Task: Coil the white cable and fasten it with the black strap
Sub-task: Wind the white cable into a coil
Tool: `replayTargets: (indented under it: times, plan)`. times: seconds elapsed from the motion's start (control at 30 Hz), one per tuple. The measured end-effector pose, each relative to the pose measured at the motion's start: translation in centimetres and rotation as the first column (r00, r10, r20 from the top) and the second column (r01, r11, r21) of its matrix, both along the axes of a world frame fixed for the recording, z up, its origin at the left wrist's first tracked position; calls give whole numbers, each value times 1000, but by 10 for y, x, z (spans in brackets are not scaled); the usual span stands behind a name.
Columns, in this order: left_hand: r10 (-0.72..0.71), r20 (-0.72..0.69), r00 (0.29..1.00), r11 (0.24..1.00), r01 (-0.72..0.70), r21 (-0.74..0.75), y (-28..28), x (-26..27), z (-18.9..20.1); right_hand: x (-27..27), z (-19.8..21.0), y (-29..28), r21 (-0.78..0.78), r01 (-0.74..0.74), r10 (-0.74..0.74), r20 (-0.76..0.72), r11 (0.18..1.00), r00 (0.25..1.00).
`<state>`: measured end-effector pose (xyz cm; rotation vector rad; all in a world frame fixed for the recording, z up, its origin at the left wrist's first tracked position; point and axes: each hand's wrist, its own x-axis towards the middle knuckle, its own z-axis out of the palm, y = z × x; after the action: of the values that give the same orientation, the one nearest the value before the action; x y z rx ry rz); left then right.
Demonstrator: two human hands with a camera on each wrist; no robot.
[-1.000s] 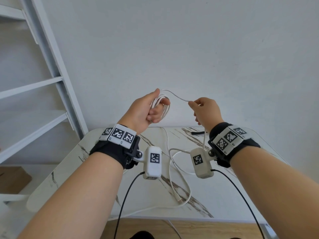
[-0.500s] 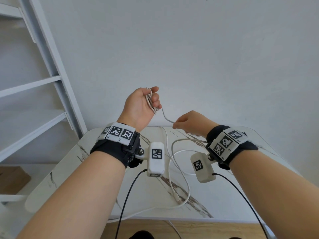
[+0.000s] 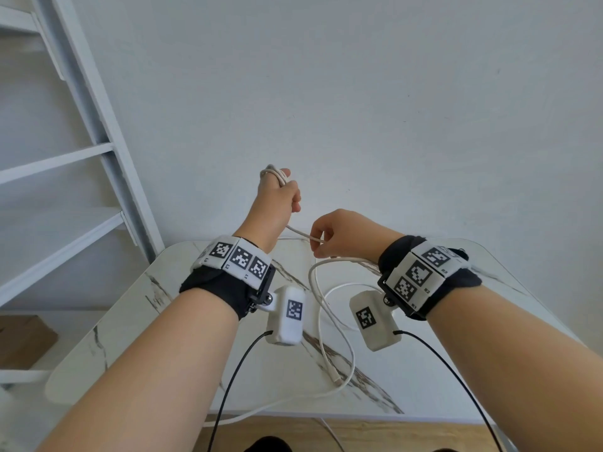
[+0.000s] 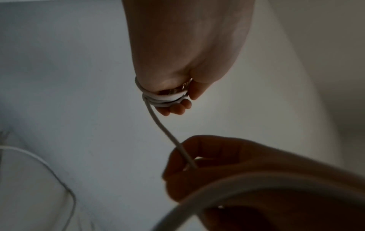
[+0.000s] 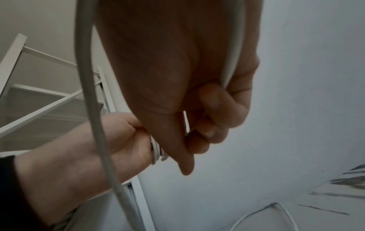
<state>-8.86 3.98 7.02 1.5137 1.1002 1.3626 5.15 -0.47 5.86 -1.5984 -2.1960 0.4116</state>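
1. The left hand [image 3: 277,203] is raised above the surface [image 3: 169,295], with several turns of the white cable [image 3: 318,239] wound round its curled fingers [image 4: 177,107].
2. The right hand [image 3: 342,234], lower and just beside it, pinches the cable between closed fingers [image 5: 207,132].
3. The rest of the cable lies looped on the marble surface, its plug near the front edge.

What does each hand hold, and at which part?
Left hand holds the white cable by its wound loops around the fingers. Right hand pinches the free run just below.
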Motion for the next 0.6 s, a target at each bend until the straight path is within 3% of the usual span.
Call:
replayTargets:
  times: [0.17, 0.33, 0.43, 0.6]
  plan:
    - [131, -276, 952, 990, -113, 83, 8, -6, -10, 6, 1, 2, -15, 51, -52, -80, 999, 995]
    - [216, -569, 794, 972, -120, 202, 8, -14, -19, 11, 4, 2, 94, 88, -76, -127, 992, 989]
    - [272, -619, 737, 957, -139, 254, 9, -16, -20, 11, 6, 2, 136, 92, -81, -87, 986, 993]
    - [333, -615, 715, 941, -207, 270, 12, -26, -18, 20, 7, 6, 182, 163, -161, -26, 970, 987]
